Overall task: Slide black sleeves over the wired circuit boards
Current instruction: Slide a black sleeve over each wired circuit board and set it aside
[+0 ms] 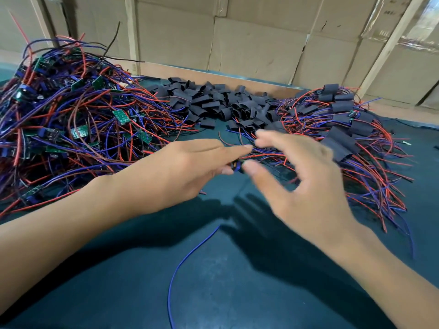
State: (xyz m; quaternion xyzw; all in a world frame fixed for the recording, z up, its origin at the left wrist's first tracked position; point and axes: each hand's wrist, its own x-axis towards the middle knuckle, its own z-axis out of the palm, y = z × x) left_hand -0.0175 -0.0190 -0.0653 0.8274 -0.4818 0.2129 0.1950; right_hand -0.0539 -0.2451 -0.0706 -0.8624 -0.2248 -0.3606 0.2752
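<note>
A dark green table (213,281) carries bare wired circuit boards (71,115) heaped at upper left, black sleeves (213,100) piled at top centre, and sleeved boards (344,129) at right. The left hand (180,172) pinches one wired board (236,166) mid-frame; the right hand (308,181), blurred, is spread and grasps nothing. Next it likely needs a sleeve.

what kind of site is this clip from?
Likely a small electronics assembly bench: a heap of bare wired circuit boards, a pile of loose black sleeves, a stack of sleeved boards, and cardboard cartons behind.
</note>
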